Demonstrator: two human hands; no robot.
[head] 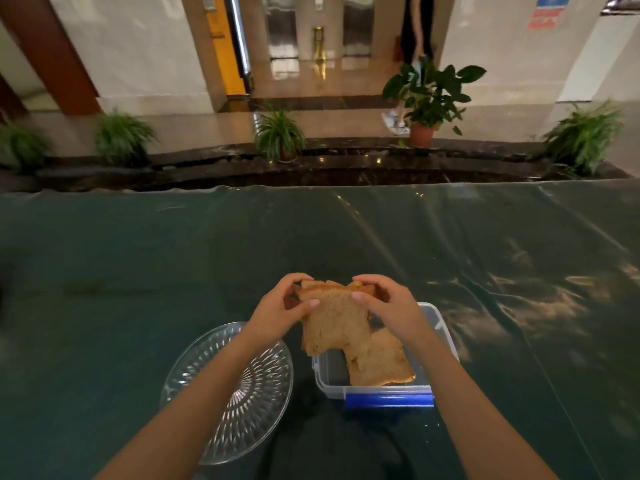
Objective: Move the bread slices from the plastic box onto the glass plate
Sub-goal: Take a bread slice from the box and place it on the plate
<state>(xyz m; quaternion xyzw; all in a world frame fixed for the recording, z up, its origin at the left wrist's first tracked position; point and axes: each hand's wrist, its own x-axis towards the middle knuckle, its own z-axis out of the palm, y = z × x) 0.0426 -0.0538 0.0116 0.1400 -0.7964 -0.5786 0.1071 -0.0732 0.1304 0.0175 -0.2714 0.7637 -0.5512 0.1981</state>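
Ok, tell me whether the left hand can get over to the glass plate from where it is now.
Probably yes. The left hand grips the bread slices just above the plastic box, and the glass plate lies bare right beside it, under that forearm, with nothing between.

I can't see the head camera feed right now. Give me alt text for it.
Both hands, left hand and right hand, hold bread slices by their top edge above the open plastic box, where another slice leans. An empty glass plate sits left of the box on a dark green tablecloth.
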